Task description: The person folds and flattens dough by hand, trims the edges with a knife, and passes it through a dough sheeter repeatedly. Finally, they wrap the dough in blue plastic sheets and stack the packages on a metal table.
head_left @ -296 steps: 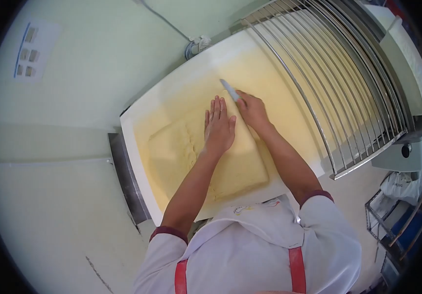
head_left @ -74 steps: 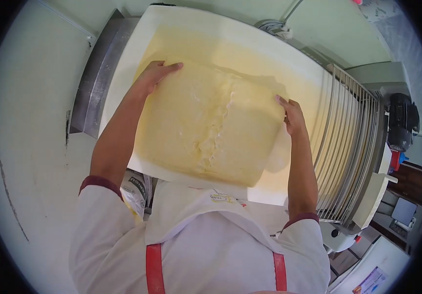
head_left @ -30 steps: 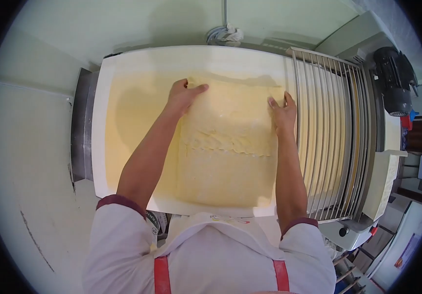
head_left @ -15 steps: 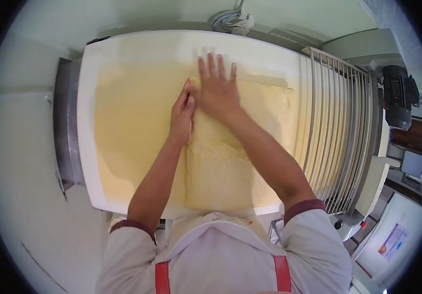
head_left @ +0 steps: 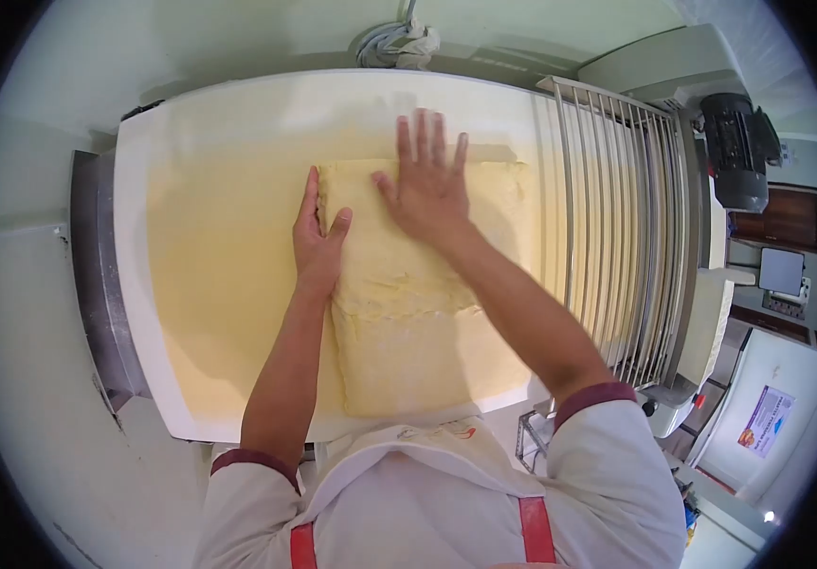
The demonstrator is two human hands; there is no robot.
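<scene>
Maroon and red are brightening a pale shirt (head_left: 418, 531)

The person is wearing a whitish shirt with short, loose sleeves. The left sleeve (head_left: 249, 517) and the right sleeve (head_left: 617, 465) are ending in dark maroon trim, the left cuff (head_left: 257, 458) and the right cuff (head_left: 590, 396) both forming narrow bands. In the near part of the scene, a left strap (head_left: 303, 548) and a right strap (head_left: 536, 533), flat and bright red, are joining an off-white apron bib (head_left: 356, 474). Its edge is curving in a broad arch, and its cloth is creasing softly. Farther along, a printed mark (head_left: 466, 433) is showing red, too small for reading. The left hand (head_left: 319, 242) and the right hand (head_left: 430, 194) are going bare
</scene>
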